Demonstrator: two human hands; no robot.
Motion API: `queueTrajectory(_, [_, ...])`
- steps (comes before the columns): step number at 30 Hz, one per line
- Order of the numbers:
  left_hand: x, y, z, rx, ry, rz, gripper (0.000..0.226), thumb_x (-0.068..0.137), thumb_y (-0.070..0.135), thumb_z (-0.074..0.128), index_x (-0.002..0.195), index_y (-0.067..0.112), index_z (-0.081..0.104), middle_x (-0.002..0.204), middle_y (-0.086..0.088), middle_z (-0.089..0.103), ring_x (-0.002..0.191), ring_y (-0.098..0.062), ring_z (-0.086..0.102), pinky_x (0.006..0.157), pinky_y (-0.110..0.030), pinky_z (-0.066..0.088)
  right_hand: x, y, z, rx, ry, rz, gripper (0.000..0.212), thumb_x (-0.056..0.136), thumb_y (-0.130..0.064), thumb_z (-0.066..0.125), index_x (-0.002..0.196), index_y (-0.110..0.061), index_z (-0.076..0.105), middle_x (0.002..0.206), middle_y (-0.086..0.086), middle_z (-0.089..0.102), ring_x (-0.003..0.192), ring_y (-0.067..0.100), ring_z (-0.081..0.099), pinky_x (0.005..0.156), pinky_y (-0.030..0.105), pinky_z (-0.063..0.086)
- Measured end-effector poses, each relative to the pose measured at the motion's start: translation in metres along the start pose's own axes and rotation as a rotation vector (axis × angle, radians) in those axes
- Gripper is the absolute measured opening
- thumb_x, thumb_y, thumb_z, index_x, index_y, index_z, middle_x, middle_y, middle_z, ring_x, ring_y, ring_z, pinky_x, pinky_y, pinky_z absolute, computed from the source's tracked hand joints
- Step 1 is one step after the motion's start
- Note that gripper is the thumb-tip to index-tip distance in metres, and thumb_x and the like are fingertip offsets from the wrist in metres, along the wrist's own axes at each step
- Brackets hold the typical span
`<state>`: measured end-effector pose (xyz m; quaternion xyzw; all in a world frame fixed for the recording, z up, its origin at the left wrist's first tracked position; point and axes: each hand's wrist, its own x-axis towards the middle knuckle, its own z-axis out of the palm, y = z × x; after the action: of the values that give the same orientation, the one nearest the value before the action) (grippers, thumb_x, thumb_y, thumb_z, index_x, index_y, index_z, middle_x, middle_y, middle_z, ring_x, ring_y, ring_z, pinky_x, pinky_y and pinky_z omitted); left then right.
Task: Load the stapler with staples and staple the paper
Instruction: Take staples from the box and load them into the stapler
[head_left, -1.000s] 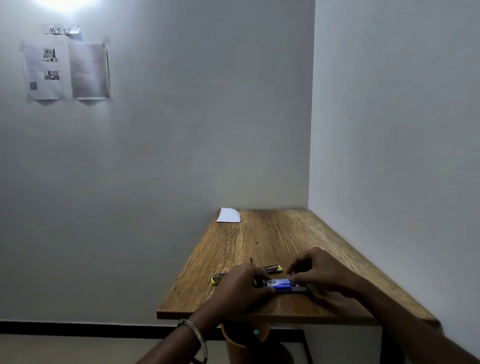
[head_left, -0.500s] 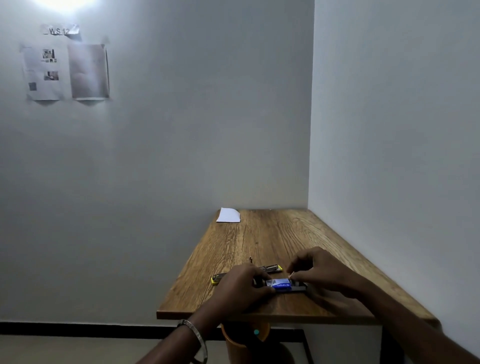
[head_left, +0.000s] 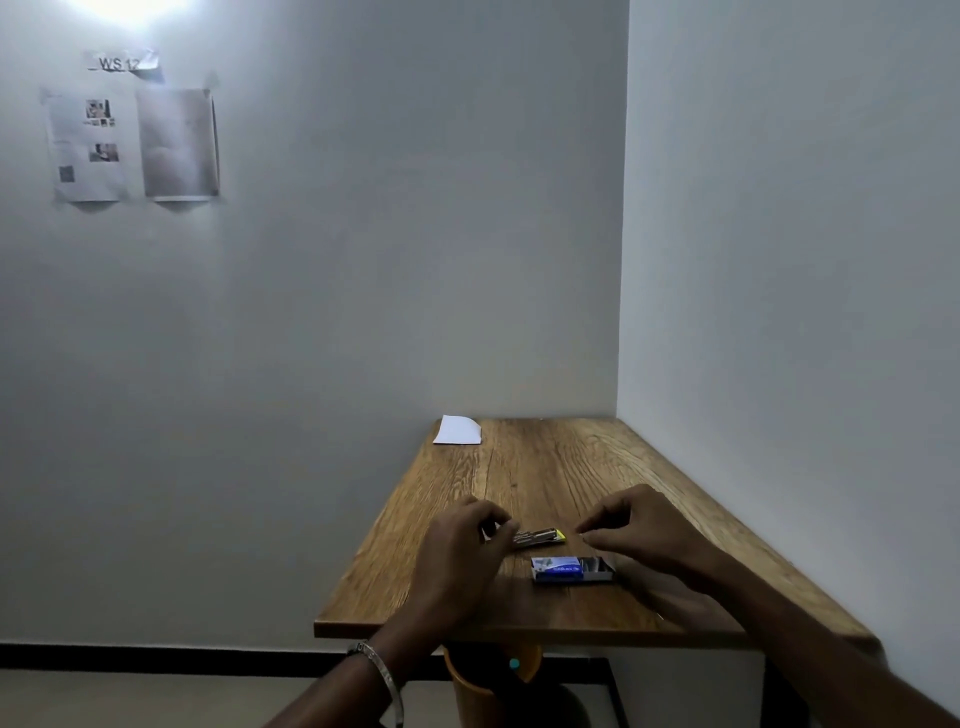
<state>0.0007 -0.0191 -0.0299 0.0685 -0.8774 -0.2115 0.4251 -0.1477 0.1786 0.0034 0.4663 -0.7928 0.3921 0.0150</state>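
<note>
1. One wooden table (head_left: 545, 467), set into a wall corner; its near edge runs just below both wrists, its left edge is free, and bare board extends beyond the hands to the far wall.
2. Two printed sheets (head_left: 132, 145) taped to the wall, far up and left of the left hand; a strip above them reads "WS 12" (head_left: 120, 63).
3. One orange bin (head_left: 491, 675) under the table, below the left wrist.
4. Left hand (head_left: 457, 556): fingers curled, holding the left end of the stapler on the board; a metal bangle (head_left: 382, 675) circles its wrist.
5. Right hand (head_left: 641, 535): raised just above the board, thumb and fingers drawn together in a pinch; whether anything is between them cannot be told.
6. One white paper (head_left: 458, 430), at the far left corner, well apart from both hands.
7. One blue staple box (head_left: 571, 569), slid partly open, between the hands and nearer the viewer; its label is unreadable.
8. One stapler (head_left: 540, 536), open, yellow tip pointing toward the right hand.
</note>
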Motion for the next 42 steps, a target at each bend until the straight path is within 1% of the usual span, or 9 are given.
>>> queueTrajectory(3, [0.002, -0.006, -0.005, 0.097, 0.064, -0.034, 0.006, 0.088, 0.035, 0.068, 0.091, 0.031, 0.068, 0.089, 0.020, 0.056, 0.076, 0.002, 0.054, 0.061, -0.009, 0.039, 0.003, -0.002, 0.000, 0.005, 0.045, -0.001, 0.016, 0.079, -0.017, 0.081, 0.078, -0.033, 0.077, 0.075, -0.015, 0.076, 0.076, -0.001, 0.071, 0.061, 0.010, 0.052])
queueTrajectory(5, [0.003, -0.014, -0.007, 0.188, 0.047, -0.028, 0.012, 0.088, 0.041, 0.066, 0.097, 0.033, 0.067, 0.095, 0.020, 0.057, 0.082, 0.000, 0.052, 0.067, -0.013, 0.042, 0.006, -0.003, 0.000, 0.016, 0.061, 0.000, 0.013, 0.080, -0.017, 0.081, 0.080, -0.030, 0.078, 0.077, -0.013, 0.076, 0.076, -0.002, 0.071, 0.062, 0.010, 0.053])
queueTrajectory(9, [0.004, -0.029, -0.010, 0.249, -0.099, -0.066, 0.031, 0.087, 0.051, 0.063, 0.112, 0.034, 0.067, 0.111, 0.017, 0.060, 0.099, -0.002, 0.052, 0.084, -0.025, 0.049, 0.018, -0.007, 0.003, 0.029, 0.044, -0.011, 0.013, 0.085, -0.016, 0.077, 0.097, -0.022, 0.078, 0.093, -0.012, 0.077, 0.081, -0.002, 0.071, 0.065, 0.009, 0.054])
queueTrajectory(12, [0.006, -0.032, -0.008, 0.281, -0.204, -0.076, 0.037, 0.087, 0.054, 0.062, 0.117, 0.034, 0.065, 0.113, 0.016, 0.060, 0.102, -0.003, 0.052, 0.088, -0.030, 0.048, 0.031, -0.011, 0.011, -0.038, 0.028, -0.019, 0.022, 0.088, -0.014, 0.074, 0.110, -0.013, 0.075, 0.106, -0.005, 0.075, 0.085, -0.004, 0.068, 0.070, 0.009, 0.053])
queueTrajectory(18, [0.007, -0.034, -0.006, 0.256, -0.307, -0.069, 0.029, 0.088, 0.048, 0.064, 0.112, 0.033, 0.067, 0.107, 0.014, 0.062, 0.093, -0.001, 0.051, 0.079, -0.022, 0.048, 0.051, -0.019, 0.032, -0.151, -0.072, -0.041, 0.015, 0.087, -0.012, 0.074, 0.101, -0.017, 0.076, 0.102, -0.006, 0.075, 0.080, -0.010, 0.062, 0.070, 0.009, 0.047])
queueTrajectory(27, [0.007, -0.031, -0.009, 0.226, -0.314, -0.092, 0.027, 0.088, 0.046, 0.064, 0.111, 0.032, 0.067, 0.107, 0.013, 0.062, 0.098, -0.005, 0.054, 0.090, -0.036, 0.050, 0.060, -0.015, 0.042, -0.136, -0.181, 0.021, 0.011, 0.086, -0.013, 0.075, 0.091, -0.023, 0.076, 0.088, -0.013, 0.072, 0.083, 0.000, 0.070, 0.072, 0.017, 0.057])
queueTrajectory(31, [0.006, -0.028, -0.009, 0.219, -0.301, -0.066, 0.025, 0.089, 0.043, 0.064, 0.110, 0.031, 0.068, 0.106, 0.013, 0.063, 0.094, -0.002, 0.053, 0.085, -0.029, 0.052, 0.061, -0.015, 0.039, -0.083, -0.206, 0.021, 0.012, 0.084, -0.012, 0.077, 0.090, -0.023, 0.077, 0.087, -0.011, 0.075, 0.081, -0.001, 0.072, 0.069, 0.014, 0.057])
queueTrajectory(36, [0.006, -0.026, -0.010, 0.205, -0.303, -0.063, 0.023, 0.090, 0.041, 0.064, 0.110, 0.030, 0.069, 0.107, 0.012, 0.063, 0.094, -0.002, 0.053, 0.081, -0.023, 0.051, 0.061, -0.016, 0.040, -0.048, -0.248, 0.003, 0.012, 0.083, -0.013, 0.078, 0.091, -0.022, 0.078, 0.088, -0.011, 0.076, 0.083, 0.000, 0.073, 0.073, 0.018, 0.058])
queueTrajectory(42, [0.006, -0.024, -0.012, 0.180, -0.301, -0.068, 0.023, 0.090, 0.040, 0.064, 0.109, 0.028, 0.070, 0.106, 0.011, 0.063, 0.094, -0.004, 0.055, 0.081, -0.025, 0.052, 0.060, -0.011, 0.040, 0.001, -0.270, 0.008, 0.009, 0.083, -0.012, 0.078, 0.090, -0.018, 0.078, 0.089, -0.005, 0.077, 0.083, 0.003, 0.073, 0.075, 0.020, 0.059])
